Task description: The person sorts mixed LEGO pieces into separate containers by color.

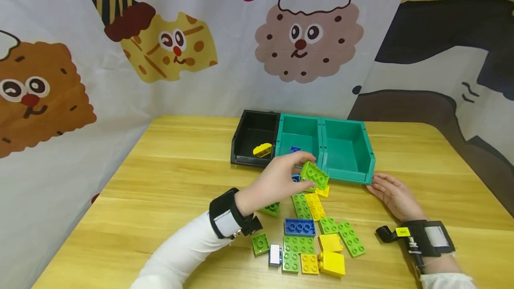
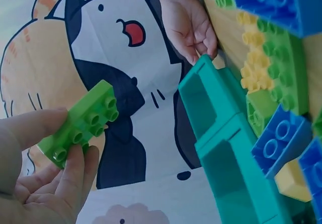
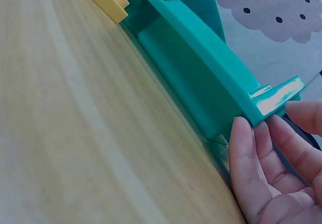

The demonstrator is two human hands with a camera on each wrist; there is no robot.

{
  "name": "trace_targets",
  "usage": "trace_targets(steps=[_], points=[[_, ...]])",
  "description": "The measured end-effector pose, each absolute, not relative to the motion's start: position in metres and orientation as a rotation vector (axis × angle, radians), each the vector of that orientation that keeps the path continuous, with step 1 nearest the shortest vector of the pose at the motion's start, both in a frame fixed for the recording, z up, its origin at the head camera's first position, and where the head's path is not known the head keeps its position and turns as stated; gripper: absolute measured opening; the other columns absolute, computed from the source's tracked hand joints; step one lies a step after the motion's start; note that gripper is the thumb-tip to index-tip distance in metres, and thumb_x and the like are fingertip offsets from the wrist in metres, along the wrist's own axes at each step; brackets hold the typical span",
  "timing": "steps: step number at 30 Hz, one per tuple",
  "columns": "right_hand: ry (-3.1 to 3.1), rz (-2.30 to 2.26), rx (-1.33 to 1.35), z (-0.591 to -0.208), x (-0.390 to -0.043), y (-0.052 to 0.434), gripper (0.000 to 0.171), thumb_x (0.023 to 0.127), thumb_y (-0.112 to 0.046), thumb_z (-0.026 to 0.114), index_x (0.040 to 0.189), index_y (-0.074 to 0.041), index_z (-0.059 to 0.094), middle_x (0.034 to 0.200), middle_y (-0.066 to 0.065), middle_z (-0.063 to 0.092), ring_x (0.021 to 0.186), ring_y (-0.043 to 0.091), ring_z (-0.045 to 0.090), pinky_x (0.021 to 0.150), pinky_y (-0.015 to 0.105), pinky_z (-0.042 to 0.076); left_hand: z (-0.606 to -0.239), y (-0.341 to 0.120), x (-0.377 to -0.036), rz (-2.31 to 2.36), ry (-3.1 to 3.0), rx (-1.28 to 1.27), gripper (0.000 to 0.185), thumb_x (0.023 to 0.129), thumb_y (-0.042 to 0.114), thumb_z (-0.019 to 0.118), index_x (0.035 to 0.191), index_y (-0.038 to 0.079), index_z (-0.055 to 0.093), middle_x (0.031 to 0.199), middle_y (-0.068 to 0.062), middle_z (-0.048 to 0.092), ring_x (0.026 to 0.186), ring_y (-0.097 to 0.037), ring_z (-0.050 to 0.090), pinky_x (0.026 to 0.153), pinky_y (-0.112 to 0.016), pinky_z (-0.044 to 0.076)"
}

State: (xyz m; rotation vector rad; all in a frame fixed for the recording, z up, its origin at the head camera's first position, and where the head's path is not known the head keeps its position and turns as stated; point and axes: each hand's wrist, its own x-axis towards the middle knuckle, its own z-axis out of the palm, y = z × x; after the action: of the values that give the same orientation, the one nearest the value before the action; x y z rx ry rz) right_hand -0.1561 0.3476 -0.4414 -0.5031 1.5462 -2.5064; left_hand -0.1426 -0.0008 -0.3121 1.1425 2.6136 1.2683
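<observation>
a: what's the left hand (image 1: 277, 179) got?
b: it pinches a green brick (image 1: 314, 174) at frame centre, lifted over the brick pile, just before the middle teal bin (image 1: 300, 139).
a: and the right hand (image 1: 393, 195)?
b: fingers straight, holding nothing, touching the right teal bin (image 1: 348, 146)'s corner at lower right.

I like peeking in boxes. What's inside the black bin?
Inside the black bin lies one yellow brick. Its near wall hides the front of the floor.
</observation>
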Motion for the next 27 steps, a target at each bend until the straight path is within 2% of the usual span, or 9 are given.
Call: trace_targets(steps=[4,7,10,14,18,27], points=[[1.555,-2.504,-0.491,-0.44,-0.156,0.348,0.035,0.101,0.004,0.029,0.112,-0.003,0.062,0.108,0.004,0.064,0.099,0.014,0.064,0.09,0.025,0.051,-0.308,0.006,-0.148,1.14,2.699,1.191,0.044,0.086,0.017,0.071,0.125,0.009,0.051,0.118,-0.003,0.062,0.103,-0.012,0.062,0.087,-0.013,0.048],[1.564,-2.502,-0.483,-0.441,-0.156,0.348,0.035,0.101,0.004,0.03,0.112,-0.004,0.062,0.107,0.003,0.065,0.099,0.014,0.064,0.09,0.025,0.051,-0.306,0.009,-0.154,1.019,2.764,1.247,0.042,0.086,0.019,0.07,0.123,0.01,0.054,0.108,0.0,0.064,0.09,-0.009,0.059,0.077,-0.011,0.047],[1.561,-2.509,-0.476,-0.442,-0.155,0.35,0.035,0.101,0.004,0.03,0.111,-0.004,0.062,0.107,0.003,0.064,0.098,0.014,0.064,0.09,0.025,0.051,-0.305,0.015,-0.162,0.912,2.801,1.274,0.041,0.086,0.019,0.07,0.123,0.01,0.057,0.105,0.001,0.065,0.084,-0.009,0.056,0.071,-0.011,0.044],[1.558,-2.522,-0.474,-0.444,-0.152,0.352,0.035,0.101,0.004,0.029,0.111,-0.003,0.062,0.106,0.004,0.064,0.098,0.014,0.064,0.09,0.025,0.051,-0.306,0.03,-0.177,0.792,2.811,1.234,0.041,0.086,0.017,0.07,0.125,0.011,0.056,0.113,0.0,0.065,0.091,-0.009,0.06,0.076,-0.011,0.047],[1.577,-2.51,-0.466,-0.444,-0.152,0.352,0.035,0.101,0.004,0.03,0.111,-0.003,0.062,0.106,0.004,0.064,0.098,0.014,0.064,0.09,0.025,0.052,-0.305,0.045,-0.187,0.664,2.839,1.25,0.041,0.087,0.018,0.069,0.126,0.011,0.055,0.114,-0.001,0.065,0.094,-0.008,0.062,0.079,-0.013,0.049],[1.629,-2.475,-0.429,-0.438,-0.156,0.349,0.033,0.101,0.002,0.032,0.11,-0.006,0.063,0.105,0.002,0.065,0.097,0.013,0.064,0.089,0.024,0.051,-0.296,0.071,-0.198,0.612,2.849,1.281,0.044,0.092,0.017,0.061,0.133,0.008,0.047,0.124,-0.003,0.061,0.101,-0.009,0.061,0.085,-0.013,0.048]])
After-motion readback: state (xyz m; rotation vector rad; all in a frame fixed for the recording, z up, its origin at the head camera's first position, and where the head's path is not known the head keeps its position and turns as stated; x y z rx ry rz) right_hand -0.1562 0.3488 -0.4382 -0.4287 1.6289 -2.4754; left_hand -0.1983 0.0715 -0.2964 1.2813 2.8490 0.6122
